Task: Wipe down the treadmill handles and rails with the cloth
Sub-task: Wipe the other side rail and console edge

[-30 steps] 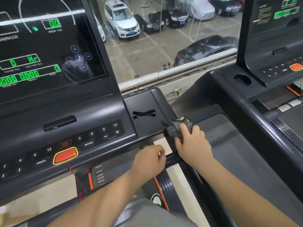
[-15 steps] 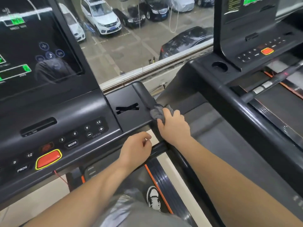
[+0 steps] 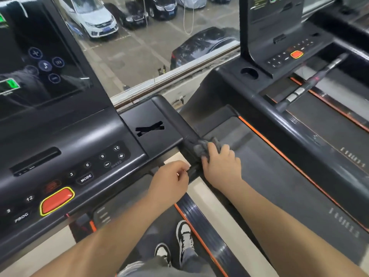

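Note:
I stand on a black treadmill. My right hand grips a bunched dark grey cloth and presses it on the right side rail, just past the console corner. My left hand has its fingers curled round the short front handle below the console, close beside the right hand. The stretch of rail under the cloth and hands is hidden.
The console with buttons and a red stop button lies at the left, under a dark screen. A second treadmill stands close on the right. A window ahead overlooks parked cars. My shoes are on the belt.
My view has swung right and down, bringing my shoes into sight. The right hand with the cloth has slid a short way along the rail; the left hand stays on the front handle.

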`<state>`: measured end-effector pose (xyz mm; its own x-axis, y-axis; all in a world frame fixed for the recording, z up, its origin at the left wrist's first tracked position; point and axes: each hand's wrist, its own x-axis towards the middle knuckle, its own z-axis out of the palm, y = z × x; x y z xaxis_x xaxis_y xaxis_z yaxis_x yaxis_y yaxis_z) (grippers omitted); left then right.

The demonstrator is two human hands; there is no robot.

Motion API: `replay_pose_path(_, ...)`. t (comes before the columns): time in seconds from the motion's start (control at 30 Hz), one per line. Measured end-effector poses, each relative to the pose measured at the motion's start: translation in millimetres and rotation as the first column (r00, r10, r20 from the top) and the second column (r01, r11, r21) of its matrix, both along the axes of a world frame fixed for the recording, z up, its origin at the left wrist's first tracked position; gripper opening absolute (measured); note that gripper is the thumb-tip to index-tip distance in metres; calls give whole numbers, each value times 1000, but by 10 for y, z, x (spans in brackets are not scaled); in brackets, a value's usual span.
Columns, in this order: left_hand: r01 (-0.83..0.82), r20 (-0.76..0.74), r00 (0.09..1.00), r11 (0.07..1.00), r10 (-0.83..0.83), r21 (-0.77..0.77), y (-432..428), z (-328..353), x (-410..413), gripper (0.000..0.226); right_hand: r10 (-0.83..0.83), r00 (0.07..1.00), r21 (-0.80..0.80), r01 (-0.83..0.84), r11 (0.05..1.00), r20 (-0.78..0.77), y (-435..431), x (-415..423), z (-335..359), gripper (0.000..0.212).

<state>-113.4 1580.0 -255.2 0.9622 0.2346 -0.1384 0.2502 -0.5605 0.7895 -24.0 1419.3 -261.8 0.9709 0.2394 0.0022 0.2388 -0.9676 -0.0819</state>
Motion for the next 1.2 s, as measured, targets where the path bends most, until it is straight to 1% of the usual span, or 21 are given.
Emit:
replay_pose_path(0.1,28,18,999,999,-28,28,87,21,-89,24,-25,999,31,26,999,-40,317,243,10,44)
replay_pose_path(0.17,33,32,999,999,-34,31,118,82,-93,23,-47,997,58,50,997,-57,357,244,12,46)
replay_pose_path(0.2,33,31,999,999,-34,23,116,124,-96,23,-27,999,60,28,998,-30,304,161,22,47)
replay_pose_path(0.27,43,38,998,999,-43,13,76,156,-117,24,53,998,4,-53,999,33,85,-110,36,51)
replay_pose_path(0.37,92,35,995,996,-93,18,-39,65,-174,25,118,992,-57,-116,992,36,-351,-536,51,60)
replay_pose_path(0.47,157,60,985,986,-160,49,-142,-42,-148,26,124,992,-52,-122,991,35,-629,-758,59,63)
replay_pose_path(0.53,142,73,987,990,-143,26,-161,-43,-67,24,125,992,-72,-124,990,8,-656,-720,59,61)
replay_pose_path(0.63,84,27,996,996,-84,-2,-112,10,-24,23,115,993,-105,-118,988,-28,-533,-546,33,56)
replay_pose_path(0.73,-4,-12,1000,999,4,-42,-14,7,-47,24,100,995,-59,-101,993,-25,-310,-258,17,53)
replay_pose_path(0.83,-97,-29,995,995,96,-33,25,3,-98,23,110,992,-26,-112,993,-56,3,81,53,56)
replay_pose_path(0.9,-123,-60,991,992,120,-42,-1,6,-161,22,123,989,-5,-124,992,-79,233,279,64,57)
replay_pose_path(0.93,-128,-71,990,991,124,-46,-21,14,-190,23,126,987,26,-124,992,-97,342,382,69,58)
replay_pose_path(1.0,-140,-60,988,990,140,-6,-55,29,-241,25,127,977,109,-110,988,-168,496,587,81,59)
replay_pose_path(1.07,-130,-43,990,990,132,50,-85,44,-308,27,150,953,153,-112,982,-264,543,695,89,60)
replay_pose_path(1.13,-123,-51,991,991,126,56,-110,57,-344,28,189,929,186,-135,973,-317,476,671,100,60)
replay_pose_path(1.17,-132,-48,990,990,134,43,-133,54,-359,28,214,931,198,-159,967,-296,391,600,89,60)
replay_pose_path(1.2,-146,-38,988,989,147,28,-156,48,-361,27,238,946,195,-197,961,-218,287,508,90,59)
